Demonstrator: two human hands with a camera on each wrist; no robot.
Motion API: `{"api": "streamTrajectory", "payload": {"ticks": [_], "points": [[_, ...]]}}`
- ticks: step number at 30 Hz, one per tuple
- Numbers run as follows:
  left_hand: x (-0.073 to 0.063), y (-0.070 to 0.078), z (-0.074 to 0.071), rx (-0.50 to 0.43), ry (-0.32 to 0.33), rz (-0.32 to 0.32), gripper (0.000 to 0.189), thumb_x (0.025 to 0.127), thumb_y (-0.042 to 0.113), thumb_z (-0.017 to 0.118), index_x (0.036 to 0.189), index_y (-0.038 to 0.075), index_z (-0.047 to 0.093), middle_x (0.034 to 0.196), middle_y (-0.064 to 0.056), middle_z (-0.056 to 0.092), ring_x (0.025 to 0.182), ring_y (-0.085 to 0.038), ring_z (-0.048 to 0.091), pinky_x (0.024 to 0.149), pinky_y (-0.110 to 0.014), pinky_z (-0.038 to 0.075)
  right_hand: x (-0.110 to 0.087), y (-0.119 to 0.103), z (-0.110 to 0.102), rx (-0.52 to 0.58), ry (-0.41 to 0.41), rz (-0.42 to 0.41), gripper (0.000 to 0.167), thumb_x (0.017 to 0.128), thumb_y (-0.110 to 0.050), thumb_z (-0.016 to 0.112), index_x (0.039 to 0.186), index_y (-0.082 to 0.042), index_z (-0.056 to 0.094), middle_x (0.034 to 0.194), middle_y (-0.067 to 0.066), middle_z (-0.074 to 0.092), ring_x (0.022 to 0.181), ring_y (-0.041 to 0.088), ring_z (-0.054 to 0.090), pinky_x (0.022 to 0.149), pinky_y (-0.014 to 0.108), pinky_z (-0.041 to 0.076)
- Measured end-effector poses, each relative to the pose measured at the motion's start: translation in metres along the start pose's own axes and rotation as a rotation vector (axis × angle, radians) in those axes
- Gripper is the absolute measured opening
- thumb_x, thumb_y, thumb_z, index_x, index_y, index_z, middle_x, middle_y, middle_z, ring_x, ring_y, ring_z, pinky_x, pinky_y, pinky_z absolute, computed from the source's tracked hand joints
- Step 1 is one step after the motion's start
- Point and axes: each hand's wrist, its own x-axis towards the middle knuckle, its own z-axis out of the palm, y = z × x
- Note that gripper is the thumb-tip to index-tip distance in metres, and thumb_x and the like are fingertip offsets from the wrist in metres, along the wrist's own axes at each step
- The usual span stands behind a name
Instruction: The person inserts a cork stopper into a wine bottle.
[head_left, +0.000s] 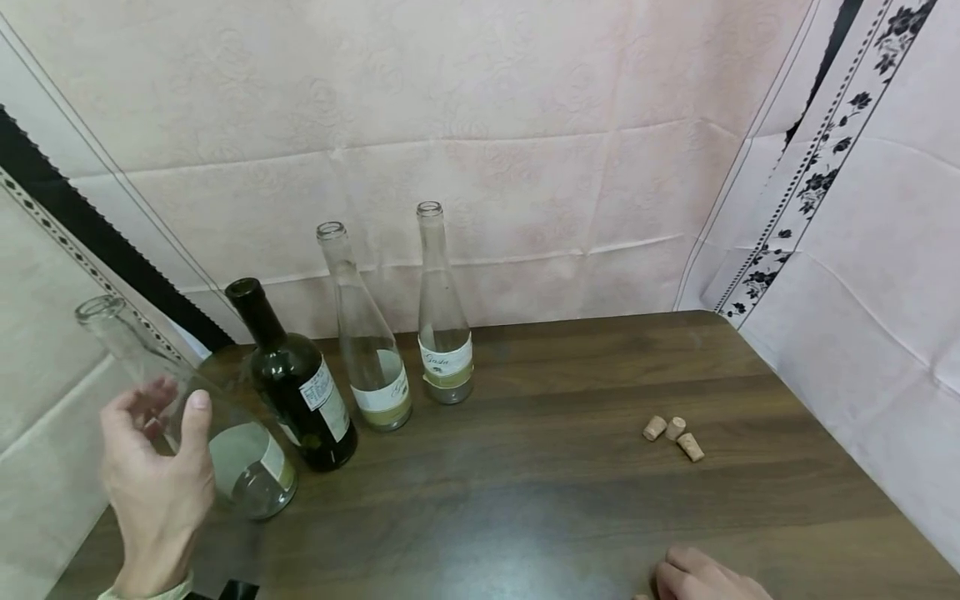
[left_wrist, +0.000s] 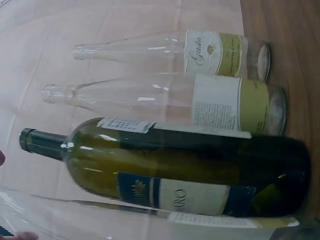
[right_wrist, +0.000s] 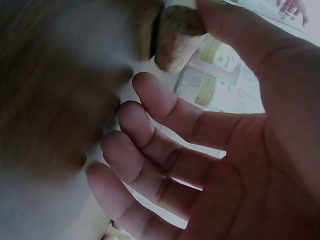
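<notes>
At the left, my left hand (head_left: 153, 475) is around the upper body of a clear glass bottle (head_left: 258, 500); the thumb stands apart from the fingers. In the left wrist view this bottle (left_wrist: 100, 222) runs along the bottom edge, with a fingertip by it. Beside it stands a dark green wine bottle (head_left: 288, 383), then two slim clear bottles, the nearer (head_left: 378, 379) and the farther (head_left: 446, 350), with white and yellow-green labels. Low over the table, my right hand (right_wrist: 220, 160) has loosely bent, spread fingers. Its thumb tip is at a cork (right_wrist: 177, 40); firm contact cannot be told.
Three corks (head_left: 675, 429) lie close together on the right part of the brown wooden table (head_left: 540, 467). A pale cloth (head_left: 525, 167) hangs behind the table and along both sides. The bottles stand in a slanting row toward the back.
</notes>
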Motion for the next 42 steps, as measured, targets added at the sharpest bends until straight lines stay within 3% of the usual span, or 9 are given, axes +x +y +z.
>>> {"api": "streamTrajectory", "payload": {"ticks": [3, 8, 12, 16, 20, 26, 29, 34, 42], "points": [[0.003, -0.002, 0.004, 0.002, 0.006, -0.032, 0.04, 0.096, 0.028, 0.069, 0.134, 0.024, 0.056, 0.118, 0.022, 0.065, 0.102, 0.002, 0.057, 0.086, -0.015, 0.037, -0.001, -0.001, 0.002, 0.009, 0.047, -0.015, 0.038, 0.09, -0.054, 0.07, 0.068, -0.037, 0.044, 0.073, -0.023, 0.032, 0.06, -0.008, 0.029, 0.049, 0.021, 0.026], [0.01, -0.007, 0.006, 0.048, -0.012, -0.073, 0.039, 0.091, 0.035, 0.077, 0.126, 0.025, 0.064, 0.105, 0.027, 0.064, 0.097, 0.005, 0.055, 0.087, -0.015, 0.035, 0.003, 0.008, -0.002, 0.088, -0.037, -0.024, 0.029, 0.087, -0.046, 0.075, 0.076, -0.037, 0.05, 0.077, -0.023, 0.037, 0.066, -0.009, 0.032, 0.052, 0.021, 0.029], [0.012, -0.013, 0.007, 0.103, -0.036, -0.061, 0.042, 0.085, 0.035, 0.082, 0.122, 0.027, 0.065, 0.096, 0.032, 0.062, 0.093, 0.009, 0.053, 0.086, -0.015, 0.033, 0.006, 0.017, -0.008, 0.149, -0.06, -0.033, 0.027, 0.081, -0.046, 0.08, 0.086, -0.036, 0.055, 0.079, -0.023, 0.043, 0.071, -0.011, 0.037, 0.055, 0.021, 0.033], [0.013, -0.016, 0.008, 0.12, -0.022, -0.041, 0.041, 0.082, 0.034, 0.085, 0.117, 0.029, 0.064, 0.09, 0.034, 0.06, 0.085, 0.01, 0.053, 0.08, -0.016, 0.031, 0.008, 0.023, -0.014, 0.206, -0.019, -0.045, 0.029, 0.08, -0.04, 0.083, 0.093, -0.034, 0.058, 0.082, -0.025, 0.051, 0.073, -0.013, 0.043, 0.056, 0.02, 0.037], [0.016, -0.016, 0.007, 0.142, -0.033, -0.065, 0.039, 0.081, 0.035, 0.086, 0.113, 0.028, 0.066, 0.086, 0.034, 0.059, 0.08, 0.009, 0.053, 0.079, -0.016, 0.031, 0.01, 0.028, -0.017, 0.215, 0.081, -0.124, 0.03, 0.079, -0.026, 0.084, 0.095, -0.03, 0.059, 0.083, -0.026, 0.061, 0.075, -0.013, 0.053, 0.056, 0.021, 0.04], [0.017, -0.015, 0.006, 0.144, -0.058, -0.091, 0.037, 0.078, 0.036, 0.088, 0.108, 0.024, 0.07, 0.08, 0.032, 0.06, 0.078, 0.01, 0.056, 0.08, -0.014, 0.033, 0.011, 0.033, -0.022, 0.272, 0.055, -0.119, 0.021, 0.084, -0.028, 0.082, 0.097, -0.027, 0.066, 0.082, -0.029, 0.057, 0.075, -0.013, 0.049, 0.057, 0.021, 0.039], [0.018, -0.015, 0.005, 0.14, -0.07, -0.099, 0.036, 0.078, 0.034, 0.088, 0.107, 0.028, 0.07, 0.079, 0.031, 0.061, 0.077, 0.011, 0.056, 0.079, -0.012, 0.034, 0.012, 0.034, -0.023, 0.266, 0.142, -0.141, 0.023, 0.081, -0.025, 0.085, 0.097, -0.024, 0.068, 0.081, -0.027, 0.057, 0.074, -0.013, 0.05, 0.056, 0.021, 0.041], [0.018, -0.016, 0.003, 0.17, -0.098, -0.111, 0.029, 0.08, 0.034, 0.087, 0.103, 0.029, 0.07, 0.077, 0.033, 0.06, 0.076, 0.012, 0.056, 0.075, -0.011, 0.035, 0.015, 0.036, -0.021, 0.182, 0.387, -0.211, 0.037, 0.067, -0.014, 0.092, 0.092, -0.027, 0.068, 0.08, -0.03, 0.053, 0.072, -0.014, 0.046, 0.055, 0.02, 0.039], [0.017, -0.012, 0.0, 0.224, -0.127, -0.124, 0.023, 0.083, 0.039, 0.083, 0.093, 0.02, 0.073, 0.077, 0.035, 0.059, 0.078, 0.012, 0.054, 0.075, -0.012, 0.035, 0.017, 0.042, -0.019, 0.23, 0.383, -0.211, 0.035, 0.073, -0.015, 0.09, 0.096, -0.028, 0.068, 0.081, -0.029, 0.047, 0.07, -0.014, 0.041, 0.054, 0.017, 0.035]]}}
